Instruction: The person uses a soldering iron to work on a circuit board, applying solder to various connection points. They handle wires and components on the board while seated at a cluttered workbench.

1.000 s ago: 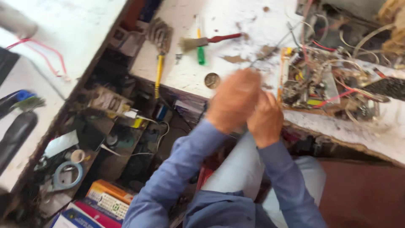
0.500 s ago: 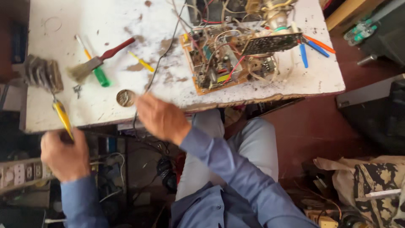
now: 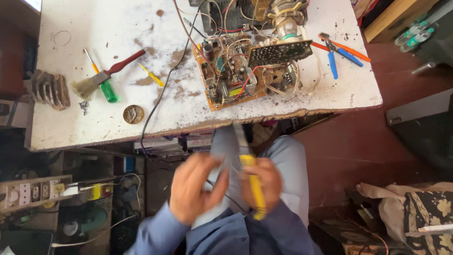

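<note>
Right hand [image 3: 261, 182]: fingers are wrapping the yellow-handled tool [image 3: 252, 182]; keep the grip firm.
Left hand [image 3: 194, 187]: fingers are curling beside it, blurred; pinching unclear.

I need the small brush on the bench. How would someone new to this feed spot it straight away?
Start at the white, stained workbench and look to its left side, left of the brown circuit board. The brush with the dark red handle and tan bristles lies diagonally across a green-handled screwdriver; it alone has bristles.
</note>
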